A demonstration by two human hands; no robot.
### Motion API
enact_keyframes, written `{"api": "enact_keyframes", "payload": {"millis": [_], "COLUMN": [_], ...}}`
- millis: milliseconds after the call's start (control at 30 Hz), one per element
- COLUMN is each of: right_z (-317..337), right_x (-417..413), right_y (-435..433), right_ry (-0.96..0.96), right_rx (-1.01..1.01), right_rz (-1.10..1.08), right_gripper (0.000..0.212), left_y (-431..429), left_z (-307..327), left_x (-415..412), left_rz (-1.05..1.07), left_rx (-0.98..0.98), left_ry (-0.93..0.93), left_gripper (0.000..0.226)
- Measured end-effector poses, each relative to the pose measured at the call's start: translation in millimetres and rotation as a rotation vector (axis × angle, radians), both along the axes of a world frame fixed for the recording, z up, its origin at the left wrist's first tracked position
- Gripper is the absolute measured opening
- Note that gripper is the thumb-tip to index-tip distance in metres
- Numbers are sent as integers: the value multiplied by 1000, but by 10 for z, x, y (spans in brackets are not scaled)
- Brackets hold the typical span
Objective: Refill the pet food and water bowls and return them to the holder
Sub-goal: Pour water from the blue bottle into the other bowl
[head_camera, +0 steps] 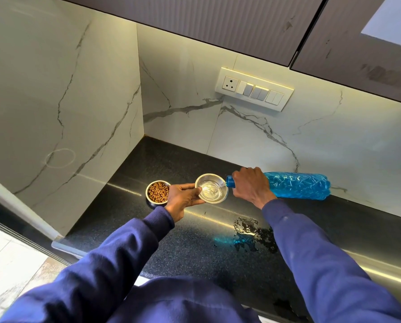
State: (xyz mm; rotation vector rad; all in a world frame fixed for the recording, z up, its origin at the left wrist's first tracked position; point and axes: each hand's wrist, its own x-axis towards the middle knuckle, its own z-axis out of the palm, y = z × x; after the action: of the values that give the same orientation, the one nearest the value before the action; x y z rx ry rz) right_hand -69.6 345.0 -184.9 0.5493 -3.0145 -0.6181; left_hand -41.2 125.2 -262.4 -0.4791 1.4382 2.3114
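The water bowl point(212, 188) sat toward the far side of the surface point(129, 243), just right of the food bowl point(158, 192), which was already full of kibble. The left hand point(183, 197) had a closed grip on the water bowl's left rim, thumb on top and fingers beneath. I could not tell whether the bowl rested on the surface or was lifted. The right hand point(249, 185) was wrapped tight round the neck of the bottle point(297, 185), which lay almost level with its mouth at the bowl's right rim and a thin stream running in.

The pour called for a shallow tilt, the mouth inside the rim, and a stop well below the brim, since the bowl would have to be carried. A puddle point(251, 231) on the near side suggested how easily water escaped here.

The side wall stood close on the left and the back wall just behind the bottle. Open room lay near and to the right. No holder was in view.
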Motion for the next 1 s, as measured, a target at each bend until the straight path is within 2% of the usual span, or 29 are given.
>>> {"api": "enact_keyframes", "payload": {"millis": [733,1000], "right_z": [-65,-131], "right_x": [-1,2], "right_y": [-10,4], "right_ry": [-4,10], "right_rx": [35,-34], "right_rz": [27,12], "right_gripper": [33,34], "left_y": [30,35], "left_z": [-62,-64], "left_x": [-23,-14], "left_rz": [3,6], "left_rx": [4,1], "left_ry": [-5,-22], "left_gripper": [25,25]}}
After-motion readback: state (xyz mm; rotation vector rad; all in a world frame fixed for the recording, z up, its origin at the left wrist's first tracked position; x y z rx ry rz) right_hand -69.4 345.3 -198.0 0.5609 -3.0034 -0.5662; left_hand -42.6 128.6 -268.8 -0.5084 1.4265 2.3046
